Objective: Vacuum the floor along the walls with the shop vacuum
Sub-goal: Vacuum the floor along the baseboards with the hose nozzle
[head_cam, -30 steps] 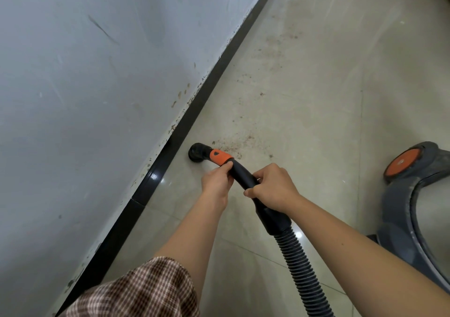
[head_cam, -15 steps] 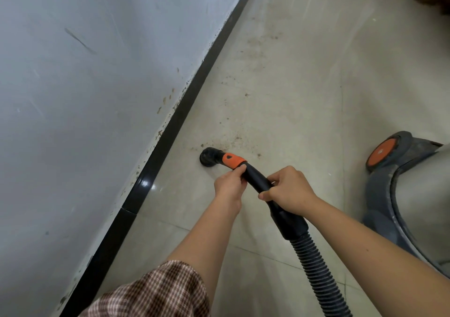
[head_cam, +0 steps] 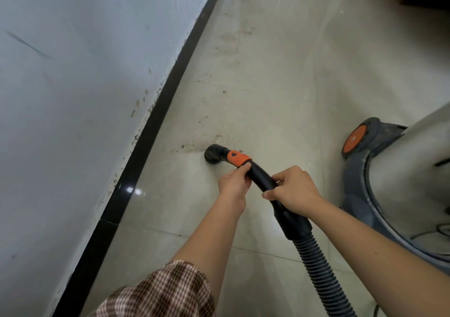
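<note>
The pass along the wall (head_cam: 73,97) was judged to be under way and far from finished. The black nozzle (head_cam: 214,154) was set on the floor (head_cam: 280,92) near the baseboard (head_cam: 155,126) but apart from it, at the edge of a patch of brown grit (head_cam: 194,146) that reached from the nozzle toward the baseboard. The rigid tube (head_cam: 261,177) was held in both hands. The grip of the left hand (head_cam: 235,182) was curled round it just behind the orange collar (head_cam: 237,158). The grip of the right hand (head_cam: 294,190) was wrapped round it farther from the baseboard, just ahead of the cuff where the ribbed hose (head_cam: 319,273) began. More grit was seen scattered farther along the baseboard, so the next move was judged to call for the nozzle to be drawn in against the baseboard and then pushed onward through that band, with the mouth kept flat on the floor. The shop vacuum (head_cam: 360,170) stood well away from the baseboard and would probably have to be pulled along as the hose ran short. Its drum (head_cam: 414,170) was the only container in view; the inside was not shown, so what it held could not be told.
</note>
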